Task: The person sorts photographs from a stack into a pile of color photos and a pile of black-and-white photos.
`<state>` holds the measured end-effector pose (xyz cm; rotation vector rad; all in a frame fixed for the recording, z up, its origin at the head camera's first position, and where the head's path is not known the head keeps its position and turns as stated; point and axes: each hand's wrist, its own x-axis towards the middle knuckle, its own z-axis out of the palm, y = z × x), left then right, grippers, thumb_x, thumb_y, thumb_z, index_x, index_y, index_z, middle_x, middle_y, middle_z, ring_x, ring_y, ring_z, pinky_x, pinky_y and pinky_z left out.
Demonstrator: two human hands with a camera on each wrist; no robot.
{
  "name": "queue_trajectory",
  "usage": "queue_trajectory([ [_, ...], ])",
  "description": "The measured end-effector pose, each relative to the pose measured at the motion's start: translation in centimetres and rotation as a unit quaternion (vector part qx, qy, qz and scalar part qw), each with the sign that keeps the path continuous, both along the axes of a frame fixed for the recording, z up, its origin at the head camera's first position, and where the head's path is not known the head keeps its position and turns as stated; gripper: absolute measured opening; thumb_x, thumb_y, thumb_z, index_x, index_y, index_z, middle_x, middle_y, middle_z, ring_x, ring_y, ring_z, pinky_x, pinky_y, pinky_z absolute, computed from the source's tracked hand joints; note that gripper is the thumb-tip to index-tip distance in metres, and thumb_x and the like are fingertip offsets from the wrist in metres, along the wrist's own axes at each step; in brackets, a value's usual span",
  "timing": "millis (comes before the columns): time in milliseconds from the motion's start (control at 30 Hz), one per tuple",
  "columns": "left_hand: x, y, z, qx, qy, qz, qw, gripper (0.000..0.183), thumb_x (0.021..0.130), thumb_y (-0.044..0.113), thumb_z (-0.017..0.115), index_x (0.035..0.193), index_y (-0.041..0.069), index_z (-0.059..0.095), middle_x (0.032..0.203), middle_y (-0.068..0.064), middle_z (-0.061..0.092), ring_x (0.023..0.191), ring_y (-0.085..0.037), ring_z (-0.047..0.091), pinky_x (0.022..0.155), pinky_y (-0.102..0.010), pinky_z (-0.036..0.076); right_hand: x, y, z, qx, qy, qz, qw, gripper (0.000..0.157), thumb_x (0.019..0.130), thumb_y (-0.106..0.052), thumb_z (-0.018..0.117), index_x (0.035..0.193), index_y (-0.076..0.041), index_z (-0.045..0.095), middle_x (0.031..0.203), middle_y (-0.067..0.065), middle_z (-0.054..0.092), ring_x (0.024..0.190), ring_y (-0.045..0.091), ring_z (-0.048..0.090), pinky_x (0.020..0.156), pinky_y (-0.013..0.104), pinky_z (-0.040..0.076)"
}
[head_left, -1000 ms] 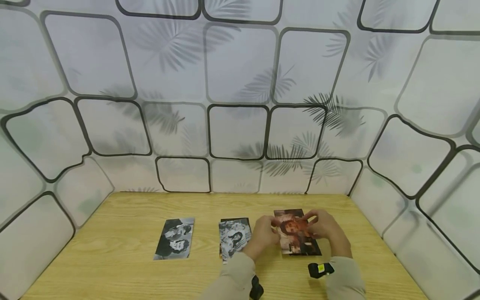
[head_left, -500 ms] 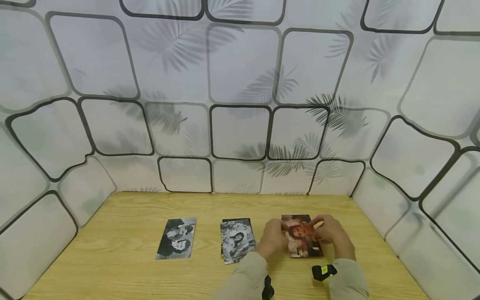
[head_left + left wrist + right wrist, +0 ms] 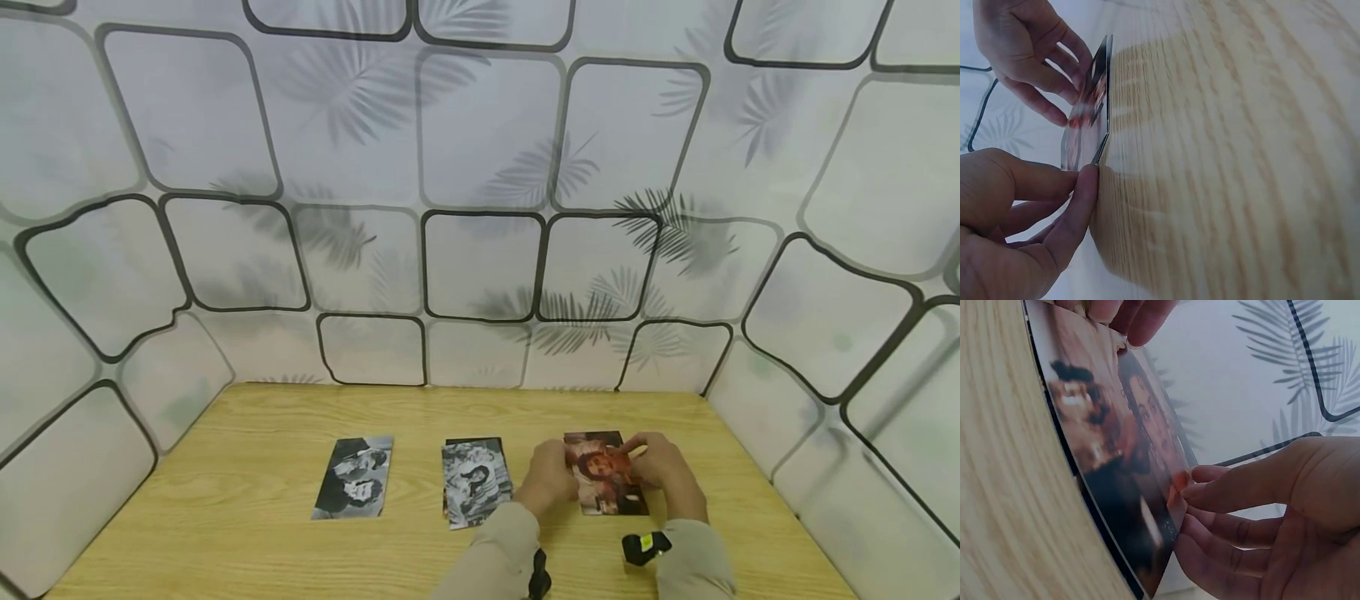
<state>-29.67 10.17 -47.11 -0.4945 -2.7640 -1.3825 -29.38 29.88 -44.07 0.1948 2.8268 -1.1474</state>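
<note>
A reddish-brown colour photo print (image 3: 603,468) lies at the right of the table, held at both sides. My left hand (image 3: 547,475) pinches its left edge between thumb and fingers; the left wrist view shows that edge lifted a little. On the opposite edge, the thumb and fingers of my right hand (image 3: 664,472) grip the print, as the right wrist view shows. Under the colour photo (image 3: 1104,419), a second dark-edged print lies close beneath it. Beside my left hand is a small stack of prints with a black-and-white photo (image 3: 474,483) on top.
Another black-and-white photo (image 3: 354,479) lies farther left on the wood-grain table (image 3: 247,467). Patterned fabric walls (image 3: 480,267) with leaf and rounded-square prints enclose the back and both sides. Black straps with small devices (image 3: 645,547) sit on the wrists.
Both hands have shifted slightly right and toward me with the colour photo, squaring it over the print beneath, whose edges showed earlier. Over the last half second they barely move.
</note>
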Motion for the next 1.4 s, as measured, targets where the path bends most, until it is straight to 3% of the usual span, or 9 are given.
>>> queue_trajectory([
  [200,0.1,0.1,0.3,-0.002,-0.011,-0.001,0.9999,0.039,0.063,-0.013,0.079,0.101,-0.005,0.076,0.096,-0.013,0.077,0.08,-0.016,0.065,0.071,-0.022,0.056,-0.1,0.2,-0.3,0.01,-0.005,-0.006,1.0,0.032,0.085,0.005,0.064,0.116,0.008,0.068,0.084,0.017,0.069,0.065,0.017,0.064,0.056,0.029,0.052],
  [433,0.2,0.0,0.2,0.016,-0.018,-0.005,0.9997,0.043,0.062,-0.014,0.079,0.104,-0.007,0.075,0.094,-0.013,0.076,0.068,-0.008,0.053,0.064,-0.018,0.051,-0.4,0.5,-0.6,0.052,-0.003,-0.009,0.999,0.037,0.077,0.003,0.067,0.113,0.008,0.069,0.095,0.022,0.066,0.065,0.02,0.058,0.055,0.027,0.048],
  [567,0.2,-0.2,0.1,0.021,-0.019,-0.007,0.9996,0.044,0.065,-0.012,0.076,0.109,-0.007,0.075,0.098,-0.014,0.076,0.072,-0.009,0.056,0.068,-0.022,0.053,-0.4,0.5,-0.3,0.074,0.002,-0.006,0.997,0.035,0.079,-0.001,0.067,0.113,0.007,0.069,0.099,0.024,0.066,0.073,0.024,0.059,0.059,0.028,0.046],
  [700,0.5,-0.6,0.6,0.012,-0.034,-0.011,0.9993,0.047,0.071,-0.011,0.073,0.117,-0.003,0.074,0.109,-0.015,0.074,0.088,-0.017,0.064,0.077,-0.029,0.057,-0.2,0.1,0.5,0.043,0.0,-0.016,0.999,0.035,0.086,-0.003,0.065,0.119,0.008,0.066,0.103,0.025,0.067,0.079,0.025,0.061,0.063,0.03,0.054],
  [833,1.0,-1.5,1.3,0.018,-0.036,-0.03,0.9987,0.042,0.08,-0.012,0.069,0.121,-0.003,0.071,0.116,-0.02,0.069,0.089,-0.021,0.066,0.068,-0.029,0.054,0.3,-0.9,1.8,-0.002,-0.005,-0.014,1.0,0.038,0.091,-0.004,0.066,0.127,0.009,0.062,0.106,0.027,0.069,0.087,0.028,0.069,0.071,0.038,0.063],
  [933,1.3,-2.5,1.8,0.036,-0.031,-0.049,0.9977,0.038,0.084,-0.012,0.07,0.122,-0.005,0.069,0.118,-0.024,0.067,0.086,-0.022,0.068,0.062,-0.028,0.054,0.4,-1.7,2.3,-0.008,0.002,0.002,1.0,0.038,0.093,-0.007,0.067,0.127,0.008,0.062,0.111,0.029,0.068,0.089,0.032,0.07,0.073,0.042,0.063],
  [1067,1.6,-3.9,2.3,0.041,-0.023,-0.061,0.997,0.038,0.085,-0.011,0.073,0.122,-0.006,0.068,0.119,-0.025,0.067,0.09,-0.027,0.071,0.066,-0.029,0.06,0.0,-2.6,2.3,-0.008,0.009,0.025,1.0,0.036,0.093,-0.007,0.066,0.126,0.008,0.064,0.117,0.032,0.067,0.088,0.031,0.069,0.07,0.041,0.059],
  [1400,2.3,-7.6,2.7,0.023,-0.038,-0.049,0.9978,0.036,0.091,-0.005,0.071,0.127,-0.003,0.066,0.125,-0.022,0.064,0.101,-0.032,0.069,0.074,-0.037,0.062,0.2,-5.8,1.9,-0.053,0.005,0.043,0.998,0.036,0.092,-0.007,0.066,0.126,0.006,0.064,0.116,0.026,0.07,0.084,0.026,0.069,0.066,0.038,0.06],
])
